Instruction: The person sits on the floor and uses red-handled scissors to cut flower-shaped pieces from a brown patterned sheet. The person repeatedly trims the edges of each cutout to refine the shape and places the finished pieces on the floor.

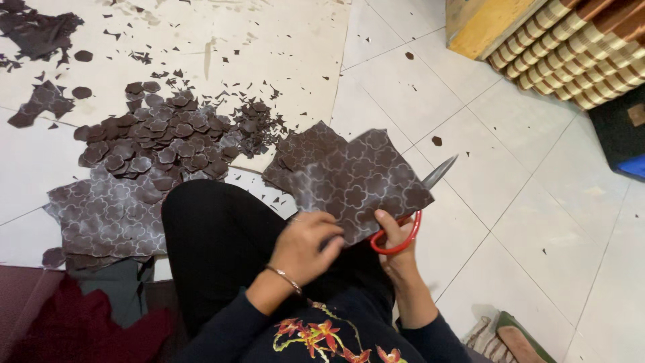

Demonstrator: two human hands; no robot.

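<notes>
The cloth (349,178), a dark brown piece printed with pale flower outlines, is held up just above the person's lap, near the middle of the view. It runs out from the hands toward 12 o'clock, its long axis slanting from 10 to 4 o'clock. The left hand (310,243) pinches its near edge at 7 o'clock, fingers curled shut on the fabric. The right hand (398,236) sits at the cloth's 5 o'clock corner, thumb and fingers through the red loops of the scissors (411,215), closed around them. The blades pass under the cloth and the grey tip pokes out at 2 o'clock; how far the blades gape cannot be told. Both hands touch the cloth, the right one nearer the cutting edge. At 9 to 10 o'clock on the floor lies a heap of cut flower shapes (161,141) with scraps, and a larger printed sheet (101,215) beside the knee
</notes>
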